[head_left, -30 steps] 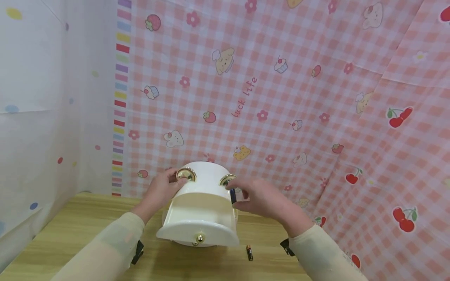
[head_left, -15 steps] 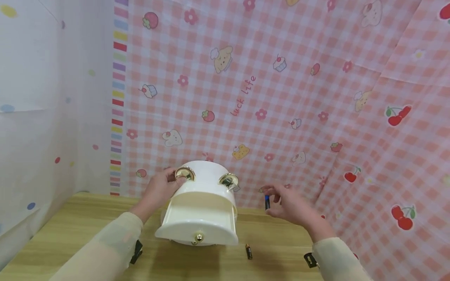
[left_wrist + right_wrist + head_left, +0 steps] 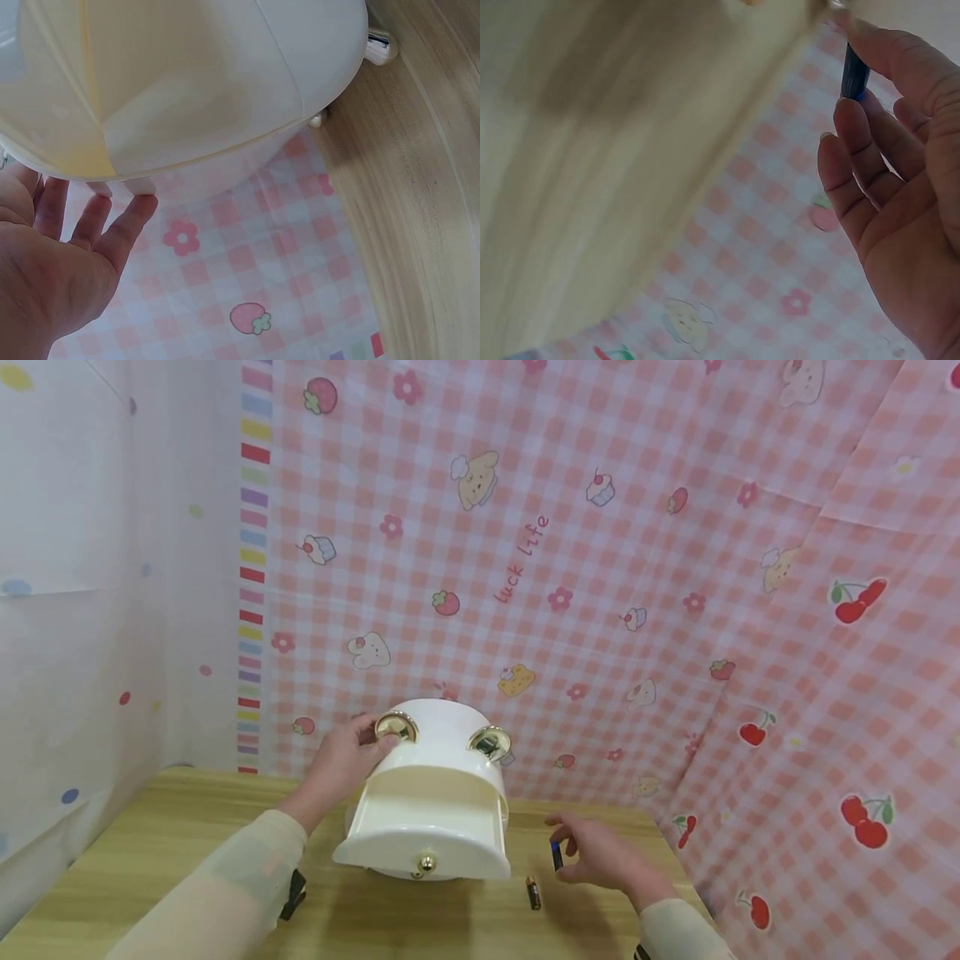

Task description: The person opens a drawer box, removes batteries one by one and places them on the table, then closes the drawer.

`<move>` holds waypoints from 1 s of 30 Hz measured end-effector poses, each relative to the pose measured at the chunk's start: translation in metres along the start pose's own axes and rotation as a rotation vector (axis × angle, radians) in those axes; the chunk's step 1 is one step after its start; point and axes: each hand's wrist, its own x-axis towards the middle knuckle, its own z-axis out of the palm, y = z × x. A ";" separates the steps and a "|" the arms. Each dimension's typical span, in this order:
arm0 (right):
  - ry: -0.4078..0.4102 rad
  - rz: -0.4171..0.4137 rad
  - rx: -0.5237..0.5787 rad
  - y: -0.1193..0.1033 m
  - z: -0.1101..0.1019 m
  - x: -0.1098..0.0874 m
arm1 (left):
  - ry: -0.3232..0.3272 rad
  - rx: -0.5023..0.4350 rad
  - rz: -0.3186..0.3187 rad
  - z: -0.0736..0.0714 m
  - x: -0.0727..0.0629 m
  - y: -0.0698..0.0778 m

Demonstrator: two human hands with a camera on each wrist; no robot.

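Observation:
A white drawer box [image 3: 442, 727] stands on the table with its drawer [image 3: 390, 852] pulled out and a gold knob [image 3: 427, 863] on the front. Two gold-rimmed round pieces sit on its top; my left hand [image 3: 343, 764] holds the box by the left piece [image 3: 397, 727], thumb in front. In the left wrist view, its fingertips [image 3: 142, 202] are at the white body's edge. To the right of the box, my right hand [image 3: 606, 860] pinches a dark battery [image 3: 557, 855] with a blue end between thumb and fingers, just above the table. A black-and-orange battery [image 3: 533, 893] lies nearby.
The wooden table [image 3: 202, 852] ends at a pink checked cloth [image 3: 585, 552] hanging behind and to the right. A white dotted cloth [image 3: 82, 635] hangs at the left. Small metallic feet [image 3: 318, 118] show under the box.
My right hand has drawn away from the right gold-rimmed piece with the blue-ended battery, moving right and then down toward the table. My left hand stays at the box.

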 end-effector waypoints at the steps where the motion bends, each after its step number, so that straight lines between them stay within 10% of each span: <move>1: -0.014 -0.001 0.011 0.002 0.005 0.001 | 0.000 -0.002 -0.002 0.000 0.000 0.000; 30: -0.074 -0.006 0.108 0.025 0.060 0.003 | 0.009 -0.020 0.013 0.000 -0.001 0.002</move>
